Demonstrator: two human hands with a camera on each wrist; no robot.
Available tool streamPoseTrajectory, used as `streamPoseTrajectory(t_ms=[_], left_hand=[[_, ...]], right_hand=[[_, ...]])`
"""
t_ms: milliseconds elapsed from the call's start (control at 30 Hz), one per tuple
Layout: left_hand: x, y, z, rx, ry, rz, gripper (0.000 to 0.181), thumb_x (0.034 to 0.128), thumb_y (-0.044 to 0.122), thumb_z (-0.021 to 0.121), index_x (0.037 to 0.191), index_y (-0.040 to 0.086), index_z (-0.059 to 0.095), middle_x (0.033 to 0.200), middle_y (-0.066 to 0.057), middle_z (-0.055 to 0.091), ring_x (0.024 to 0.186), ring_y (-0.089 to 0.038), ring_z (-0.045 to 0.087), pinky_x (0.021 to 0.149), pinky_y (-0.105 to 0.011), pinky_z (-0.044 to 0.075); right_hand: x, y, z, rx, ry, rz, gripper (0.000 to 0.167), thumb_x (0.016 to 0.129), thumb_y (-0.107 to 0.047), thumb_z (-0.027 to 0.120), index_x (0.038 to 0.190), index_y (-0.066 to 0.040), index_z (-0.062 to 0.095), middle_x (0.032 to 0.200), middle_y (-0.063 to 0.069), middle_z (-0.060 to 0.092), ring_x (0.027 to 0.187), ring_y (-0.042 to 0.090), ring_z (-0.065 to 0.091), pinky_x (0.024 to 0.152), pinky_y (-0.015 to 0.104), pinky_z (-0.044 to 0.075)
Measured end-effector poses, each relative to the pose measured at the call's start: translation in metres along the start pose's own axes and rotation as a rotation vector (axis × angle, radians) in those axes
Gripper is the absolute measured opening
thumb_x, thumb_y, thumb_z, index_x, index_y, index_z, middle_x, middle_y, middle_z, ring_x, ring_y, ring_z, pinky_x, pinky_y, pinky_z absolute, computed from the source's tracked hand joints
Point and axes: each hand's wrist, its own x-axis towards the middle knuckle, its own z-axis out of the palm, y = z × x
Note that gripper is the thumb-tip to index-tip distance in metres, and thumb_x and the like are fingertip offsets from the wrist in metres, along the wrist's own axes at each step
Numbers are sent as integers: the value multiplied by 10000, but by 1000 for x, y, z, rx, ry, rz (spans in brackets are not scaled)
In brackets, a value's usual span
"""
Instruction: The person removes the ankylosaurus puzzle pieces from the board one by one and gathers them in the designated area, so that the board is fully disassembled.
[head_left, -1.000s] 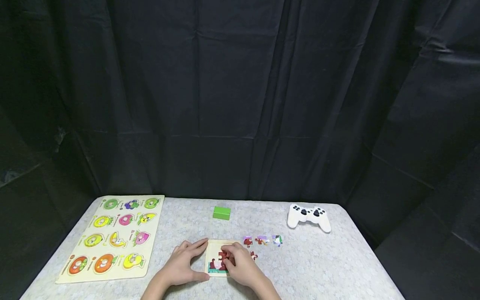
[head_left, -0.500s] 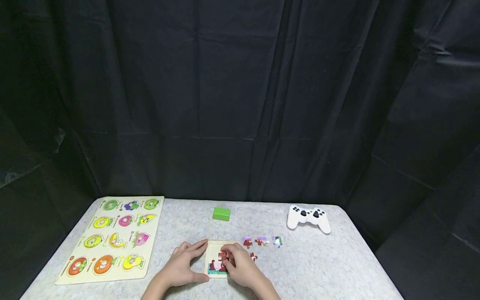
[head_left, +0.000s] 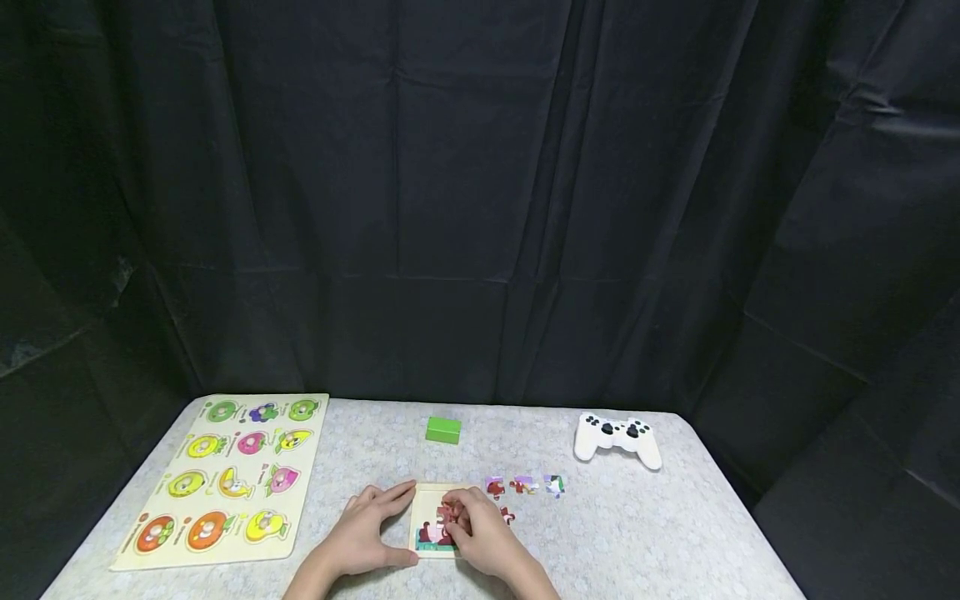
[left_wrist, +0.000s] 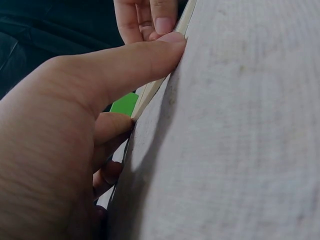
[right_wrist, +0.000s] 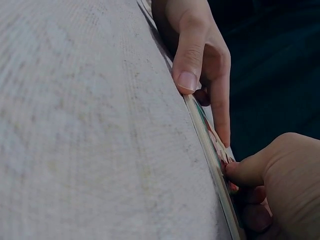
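right grip (head_left: pixel 489 535) — still at tray (head_left: pixel 426 504)

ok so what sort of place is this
Probably a staged tabletop set for recording, not a lived-in room: black cloth hangs behind and at both sides of a pale table, which bears a jigsaw tray and a white game controller.

A booth-like tabletop corner, closed in by dark drapes.
Creased black cloth (head_left: pixel 465 208) hangs behind and along both sides of a pale, mottled surface (head_left: pixel 675 533). Playthings lie spread on it: a fruit picture board (head_left: pixel 213 467), a green block (head_left: pixel 443 431), a white game controller (head_left: pixel 615 433) and a small jigsaw tray (head_left: pixel 423 504). Whether home, lab or studio, the drapes leave unclear.
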Motion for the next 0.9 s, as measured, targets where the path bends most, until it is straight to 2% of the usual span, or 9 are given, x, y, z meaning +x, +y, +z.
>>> streamPoseTrajectory(t_ms=[400,567,767,900], left_hand=[[0,-1,0,-3,-5,6,975,698,523,926,1518,108,599,1611,19,531,948,-45,412,818,-319,358],[0,0,0,1,2,8,977,699,528,928,1518,109,600,1607,23,534,960,-44,416,814,-315,357],[1,0,0,0,8,12,981,686,518,939,1507,96,608,1604,15,539,971,-44,420,805,-311,350],[0,0,0,-2,4,8,982,688,524,939,1508,97,607,1605,14,537,961,-46,414,801,-313,346]], right_hand=[[-2,1,0,-4,29,-16,359,903,-9,763,1237,-63,644,1009,-4,509,796,-3,451,707,209,417],[-1,4,-2,47,18,-29,378,891,46,742,1246,-37,641,981,-5,516,772,-3,465,681,199,423],[-1,5,-5,126,15,-24,370,904,41,749,1259,-7,655,998,21,536,773,4,488,672,186,429],[-2,6,-4,128,28,-38,397,874,61,754,1257,18,657,983,17,553,789,5,497,697,196,440]])
